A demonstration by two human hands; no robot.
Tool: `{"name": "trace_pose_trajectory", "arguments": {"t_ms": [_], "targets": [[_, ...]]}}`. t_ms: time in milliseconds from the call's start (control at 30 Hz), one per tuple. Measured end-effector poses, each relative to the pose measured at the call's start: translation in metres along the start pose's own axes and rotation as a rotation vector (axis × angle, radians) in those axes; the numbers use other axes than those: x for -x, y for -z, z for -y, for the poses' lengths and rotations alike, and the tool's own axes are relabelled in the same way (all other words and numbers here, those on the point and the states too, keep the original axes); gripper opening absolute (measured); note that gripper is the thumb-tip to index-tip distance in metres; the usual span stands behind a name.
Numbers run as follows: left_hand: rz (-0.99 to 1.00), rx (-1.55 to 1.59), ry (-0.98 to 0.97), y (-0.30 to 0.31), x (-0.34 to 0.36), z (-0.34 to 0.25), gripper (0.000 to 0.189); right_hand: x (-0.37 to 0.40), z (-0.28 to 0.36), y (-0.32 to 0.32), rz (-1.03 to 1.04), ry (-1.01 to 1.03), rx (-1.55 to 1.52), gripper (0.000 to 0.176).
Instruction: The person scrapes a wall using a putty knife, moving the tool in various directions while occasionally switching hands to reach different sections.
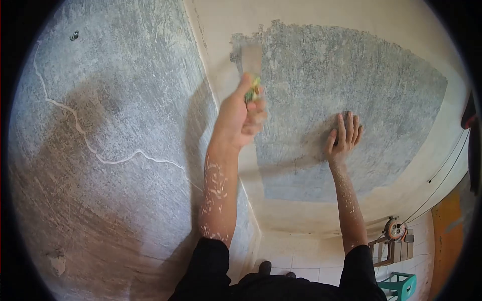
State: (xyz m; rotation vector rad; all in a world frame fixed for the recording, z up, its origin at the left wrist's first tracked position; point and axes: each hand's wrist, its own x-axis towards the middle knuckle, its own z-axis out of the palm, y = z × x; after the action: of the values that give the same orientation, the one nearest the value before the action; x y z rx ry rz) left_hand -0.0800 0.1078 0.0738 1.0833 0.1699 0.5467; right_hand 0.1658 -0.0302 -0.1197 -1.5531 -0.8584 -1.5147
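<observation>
My left hand (pixel 241 118) is raised and closed around the green and yellow handle of a scraper (pixel 252 60). Its blurred metal blade lies against the wall at the upper left edge of a bare grey patch (pixel 351 75) surrounded by cream paint. My right hand (pixel 344 138) rests flat on that grey patch, fingers spread, holding nothing. White flecks of paint cover both forearms, and I wear black sleeves.
A wall corner (pixel 211 90) runs down between the arms. The left wall (pixel 110 125) is scraped grey with a white crack line and a small metal fitting (pixel 74 35). Low right: a tiled wall, an orange tool (pixel 395 230) on a wooden stand, a teal stool (pixel 401 286), hanging cables (pixel 442 175).
</observation>
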Motion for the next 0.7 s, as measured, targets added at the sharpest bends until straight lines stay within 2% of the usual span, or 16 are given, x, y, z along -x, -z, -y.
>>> {"name": "trace_pose_trajectory", "arguments": {"t_ms": [67, 167, 267, 367, 500, 600, 633, 700], "targets": [[-0.024, 0.019, 0.045, -0.001, -0.004, 0.003, 0.034, 0.002, -0.003, -0.002, 0.008, -0.006, -0.007, 0.044], [0.151, -0.040, -0.097, -0.011, -0.025, -0.031, 0.034, 0.003, -0.003, -0.003, -0.001, -0.007, 0.004, 0.044], [0.038, 0.075, 0.027, -0.013, -0.011, 0.007, 0.036, 0.005, -0.008, -0.001, 0.022, 0.003, -0.025, 0.044], [-0.004, 0.080, 0.027, -0.009, -0.013, 0.009, 0.035, 0.004, -0.014, 0.005, 0.036, 0.058, -0.072, 0.044], [0.271, 0.030, 0.048, 0.002, -0.010, -0.016, 0.036, 0.003, -0.005, 0.009, 0.091, -0.020, -0.087, 0.046], [0.006, 0.041, 0.055, 0.017, 0.006, 0.022, 0.037, -0.001, 0.035, 0.012, 0.069, -0.092, -0.126, 0.050], [0.015, 0.060, 0.065, 0.025, 0.011, 0.042, 0.038, -0.003, 0.055, 0.028, 0.155, -0.127, -0.185, 0.051], [0.019, -0.011, 0.019, 0.044, 0.010, 0.091, 0.041, -0.001, 0.098, 0.048, 0.349, -0.218, -0.552, 0.052]]}}
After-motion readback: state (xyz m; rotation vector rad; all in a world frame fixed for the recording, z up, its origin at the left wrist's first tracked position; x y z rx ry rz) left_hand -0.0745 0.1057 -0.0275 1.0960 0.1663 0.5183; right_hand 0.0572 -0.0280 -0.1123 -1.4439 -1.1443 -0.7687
